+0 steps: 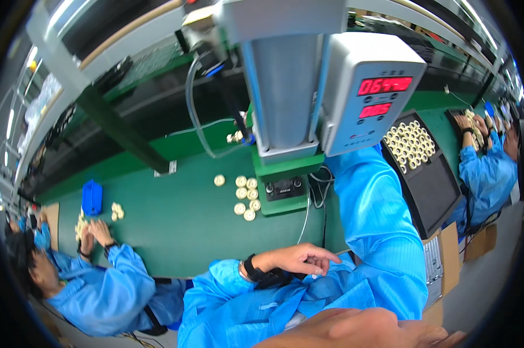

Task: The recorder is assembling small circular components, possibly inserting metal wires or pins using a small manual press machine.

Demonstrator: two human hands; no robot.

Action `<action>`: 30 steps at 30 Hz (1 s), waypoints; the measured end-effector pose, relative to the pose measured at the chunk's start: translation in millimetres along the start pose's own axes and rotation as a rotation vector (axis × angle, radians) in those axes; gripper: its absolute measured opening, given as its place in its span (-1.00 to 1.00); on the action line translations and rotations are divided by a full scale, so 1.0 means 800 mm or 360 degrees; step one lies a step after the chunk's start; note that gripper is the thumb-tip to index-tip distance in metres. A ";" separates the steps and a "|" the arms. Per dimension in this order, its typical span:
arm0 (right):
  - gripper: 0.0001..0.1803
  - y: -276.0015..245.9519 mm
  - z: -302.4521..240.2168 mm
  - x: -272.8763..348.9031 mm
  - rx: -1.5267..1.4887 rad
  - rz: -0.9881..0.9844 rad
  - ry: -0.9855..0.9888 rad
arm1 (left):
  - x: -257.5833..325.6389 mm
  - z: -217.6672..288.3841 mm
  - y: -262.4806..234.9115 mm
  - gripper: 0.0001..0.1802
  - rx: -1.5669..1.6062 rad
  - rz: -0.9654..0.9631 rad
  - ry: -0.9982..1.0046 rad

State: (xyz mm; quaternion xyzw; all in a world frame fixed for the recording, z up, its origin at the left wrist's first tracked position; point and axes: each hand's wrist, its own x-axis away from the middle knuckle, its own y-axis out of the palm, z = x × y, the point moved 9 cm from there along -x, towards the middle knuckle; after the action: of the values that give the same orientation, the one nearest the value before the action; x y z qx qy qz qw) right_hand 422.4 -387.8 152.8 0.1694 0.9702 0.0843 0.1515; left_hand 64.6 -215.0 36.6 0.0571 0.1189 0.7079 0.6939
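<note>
Discs (pixel 252 194) in cream sit on the desk (pixel 175 232) left of the machine (pixel 282 95). Your left hand (pixel 302 258) hangs empty, loosely curled; your right hand, seemingly behind the display box (pixel 366 95), can't be judged. Best keep the left clear of the machine while reaching.

Bright overhead light; a tube lamp (pixel 481 24) glares at two o'clock; straight edges bend toward the blackened rim.
</note>
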 end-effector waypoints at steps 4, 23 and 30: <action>-0.56 0.008 -0.044 0.080 0.0096 0.0035 -0.0140 | 0.000 -0.011 0.004 -0.45 -0.0013 -0.0011 -0.0003; -0.59 -0.136 -0.123 0.123 0.0600 -0.0454 -0.0098 | -0.013 0.034 -0.009 -0.48 -0.0438 0.0397 0.0177; -0.38 -0.126 -0.100 0.375 -0.0077 -0.0797 0.0385 | -0.016 0.168 0.025 -0.26 -0.2404 0.1381 0.0738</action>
State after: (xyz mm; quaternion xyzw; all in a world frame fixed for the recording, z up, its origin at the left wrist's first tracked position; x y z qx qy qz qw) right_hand 96.9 -384.2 126.3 -0.0906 0.9906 0.0871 0.0547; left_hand 78.3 -215.6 172.4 -0.5183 -0.2729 0.7909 0.1770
